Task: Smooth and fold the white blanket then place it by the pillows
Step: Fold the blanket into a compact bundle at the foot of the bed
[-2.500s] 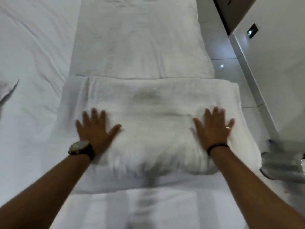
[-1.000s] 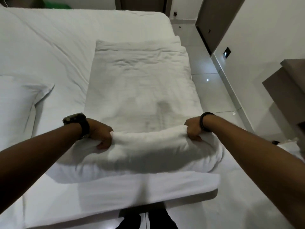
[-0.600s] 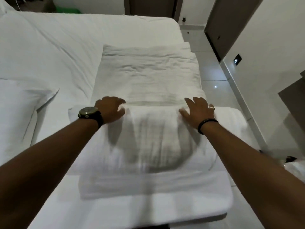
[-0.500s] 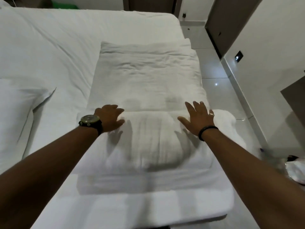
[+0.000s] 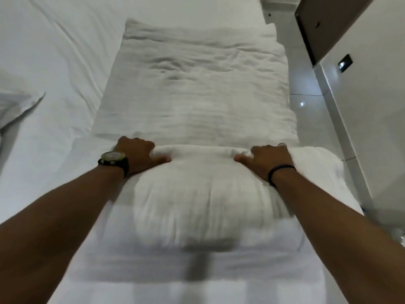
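Both hands slid outward; our left hand [image 5: 135, 155] and right hand [image 5: 268, 160] curl fingers over the rolled fold of the white blanket [image 5: 197, 102] on the bed [image 5: 43, 51]; soft, bulky, grip fold ends

White bed [image 5: 54, 62], white blanket [image 5: 197, 102] on it, pillow corner [image 5: 19, 104]

No readable text, labels or signs anywhere.

Bare forearms, dark wristwatch [image 5: 114, 160] – left wrist, black band [image 5: 281, 170] – right wrist
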